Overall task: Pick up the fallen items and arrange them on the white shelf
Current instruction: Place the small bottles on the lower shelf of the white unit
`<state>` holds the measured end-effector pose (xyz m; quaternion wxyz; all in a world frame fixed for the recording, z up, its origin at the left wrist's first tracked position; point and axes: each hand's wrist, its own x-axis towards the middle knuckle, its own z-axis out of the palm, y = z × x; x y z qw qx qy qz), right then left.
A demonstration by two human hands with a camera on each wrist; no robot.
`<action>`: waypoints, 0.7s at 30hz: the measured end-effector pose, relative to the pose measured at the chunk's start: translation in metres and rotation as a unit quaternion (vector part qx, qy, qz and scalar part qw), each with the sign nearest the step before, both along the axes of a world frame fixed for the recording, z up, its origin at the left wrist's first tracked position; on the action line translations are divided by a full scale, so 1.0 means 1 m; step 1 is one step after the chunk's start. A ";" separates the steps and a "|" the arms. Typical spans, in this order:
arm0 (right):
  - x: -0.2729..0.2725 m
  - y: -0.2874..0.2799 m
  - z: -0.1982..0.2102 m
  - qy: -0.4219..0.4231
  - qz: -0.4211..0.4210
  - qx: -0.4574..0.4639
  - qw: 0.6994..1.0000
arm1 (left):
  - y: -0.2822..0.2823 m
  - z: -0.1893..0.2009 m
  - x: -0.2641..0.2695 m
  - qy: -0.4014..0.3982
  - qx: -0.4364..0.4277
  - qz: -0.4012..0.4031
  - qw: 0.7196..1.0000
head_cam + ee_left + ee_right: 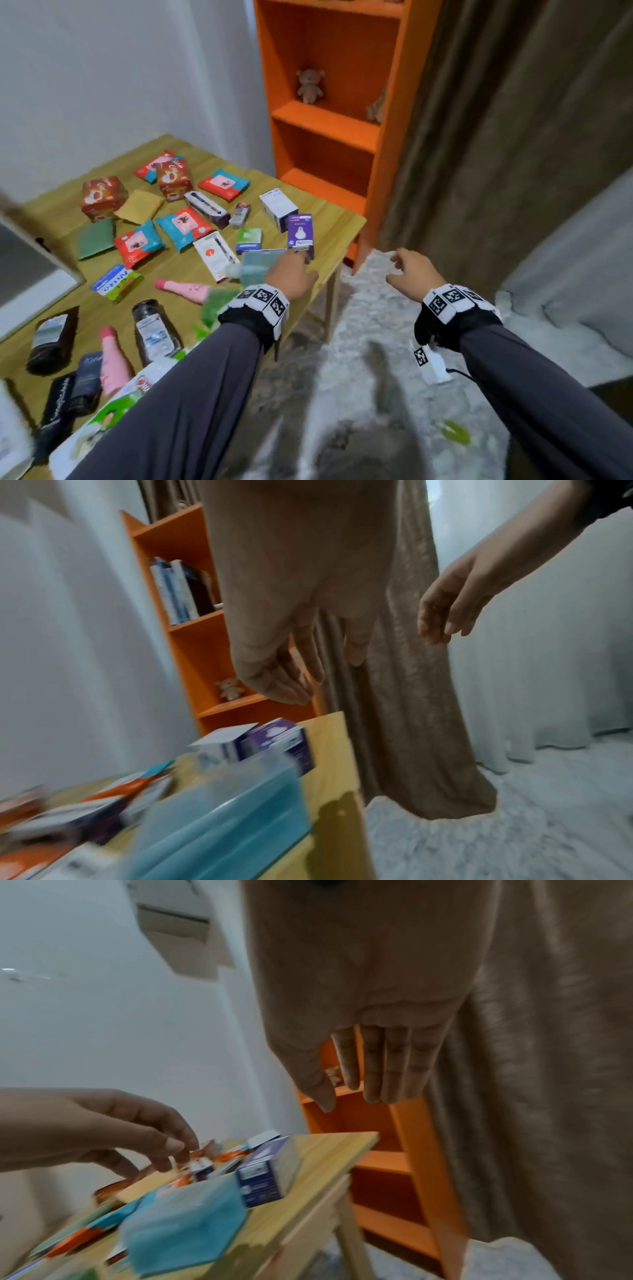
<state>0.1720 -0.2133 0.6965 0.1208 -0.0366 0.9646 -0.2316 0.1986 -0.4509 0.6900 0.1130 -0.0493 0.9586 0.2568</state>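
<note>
Head: 2 empty hands (both relaxed)

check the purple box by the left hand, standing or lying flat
Standing. The purple box rests on its small end near the table edge, its printed face upright; the left hand hovers beside it.

The table [342,219] fills the left and lower left of the head view, with the packets, boxes and bottles spread across its top. The bookcase [329,123] stands behind the table's far right corner, top centre of the frame, with a teddy bear [310,85] on one of its shelves. The curtain [496,120] hangs to the right of the bookcase. The rug [359,342] lies in the lower middle, right of the table
</note>
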 end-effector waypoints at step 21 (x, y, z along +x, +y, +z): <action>0.126 0.326 -0.316 -0.184 -0.293 -0.029 0.938 | 0.325 -0.340 -0.001 -0.193 0.020 -0.200 0.960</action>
